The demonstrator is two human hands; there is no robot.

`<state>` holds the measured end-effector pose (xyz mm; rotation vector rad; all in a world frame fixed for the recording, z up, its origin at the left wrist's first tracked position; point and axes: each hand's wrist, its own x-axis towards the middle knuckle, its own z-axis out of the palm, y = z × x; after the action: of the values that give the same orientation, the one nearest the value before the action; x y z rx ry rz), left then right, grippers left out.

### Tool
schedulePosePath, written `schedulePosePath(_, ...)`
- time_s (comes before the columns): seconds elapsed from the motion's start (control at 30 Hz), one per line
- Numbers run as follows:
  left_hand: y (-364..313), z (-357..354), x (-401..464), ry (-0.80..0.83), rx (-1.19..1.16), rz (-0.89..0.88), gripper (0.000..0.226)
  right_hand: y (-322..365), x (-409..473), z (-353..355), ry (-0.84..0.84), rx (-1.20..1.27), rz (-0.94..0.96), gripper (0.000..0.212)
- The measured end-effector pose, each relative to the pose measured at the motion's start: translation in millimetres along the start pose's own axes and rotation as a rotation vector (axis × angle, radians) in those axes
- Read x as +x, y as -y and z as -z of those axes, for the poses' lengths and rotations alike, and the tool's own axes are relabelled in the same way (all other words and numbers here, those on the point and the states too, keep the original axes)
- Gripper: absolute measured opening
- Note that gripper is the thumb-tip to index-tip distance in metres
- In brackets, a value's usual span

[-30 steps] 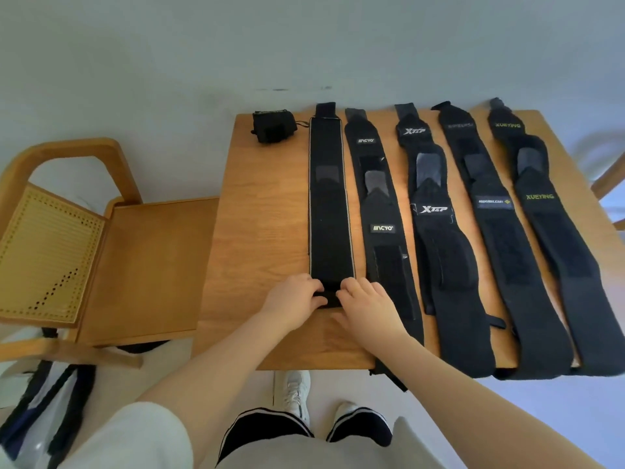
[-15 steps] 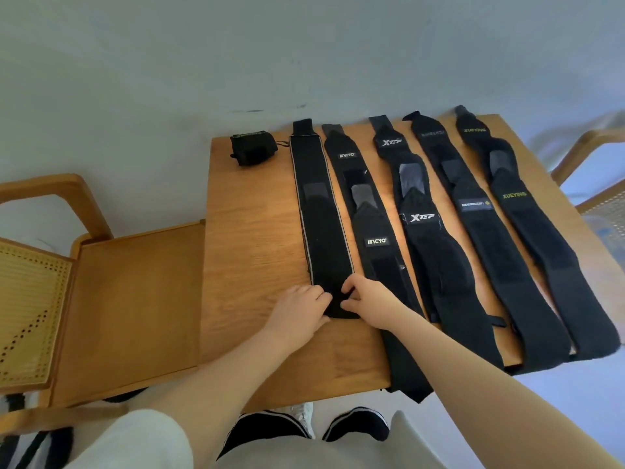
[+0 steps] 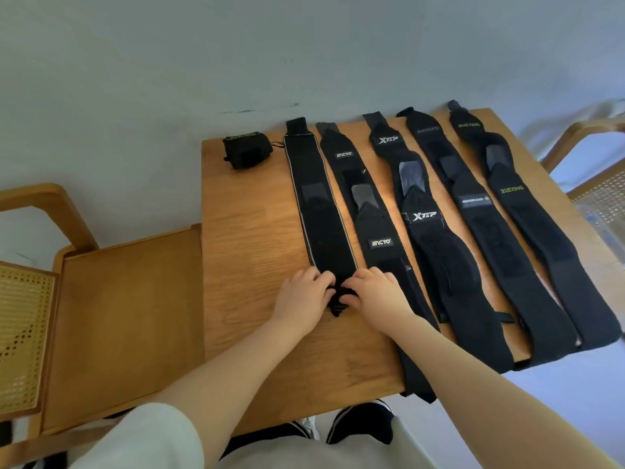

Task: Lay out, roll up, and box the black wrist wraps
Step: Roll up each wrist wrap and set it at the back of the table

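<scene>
- Wooden counter (image 3: 243, 265) stands against a pale grey wall, with five black wraps laid flat side by side and running from 12 toward 6 o'clock.
- Leftmost wrap (image 3: 319, 211), edged with a thin pale line, has its near end at the middle of the counter, where both hands meet.
- Left hand (image 3: 302, 296) grips that near end from the 9 o'clock side, fingers curled down onto the fabric.
- Right hand (image 3: 372, 292) grips it from the 3 o'clock side, fingers likewise curled onto the bunched end; a small black tab (image 3: 336, 311) pokes out between the two hands toward 6 o'clock.
- Next wrap (image 3: 378, 231) lies just beside it at 3 o'clock, partly under the right wrist, its near end hanging over the counter edge.
- Rolled wrap (image 3: 247, 152) sits alone at the far corner, at 11 o'clock.
- Wooden chair (image 3: 125, 316) with a cane back stands at 9 o'clock, touching the counter's side.
</scene>
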<state>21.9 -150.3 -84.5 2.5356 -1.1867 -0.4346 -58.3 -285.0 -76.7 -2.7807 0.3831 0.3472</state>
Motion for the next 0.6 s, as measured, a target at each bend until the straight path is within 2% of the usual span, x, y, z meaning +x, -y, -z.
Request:
schedulePosePath(0.1, 2, -2, -3, -0.061, 0.082, -0.102, 0.03, 0, 17, 7, 0.058, 0.374, -0.222, 0.036)
schedulePosePath(0.17, 4, -4, -7, -0.04, 0.099, -0.106, 0.039, -2, 26, 9, 0.064, 0.451, -0.264, 0.027)
schedulePosePath(0.3, 7, -2, 2, -0.019, 0.11, -0.06, 0.044, 0, 31, 6, -0.131, 0.253, -0.151, 0.017)
schedulePosePath(0.47, 11, 5, 20, 0.051, 0.028, 0.001, 0.041, -7, 27, 1, -0.263, -0.064, 0.214, 0.017)
schedulePosePath(0.5, 12, 7, 23, 0.067, -0.015, 0.024, 0.04, -9, 26, 2, -0.274, -0.08, 0.257, 0.022)
schedulePosePath(0.6, 14, 12, 30, 0.072, -0.112, 0.076, 0.037, -14, 31, 6, -0.12, -0.08, 0.295, 0.041)
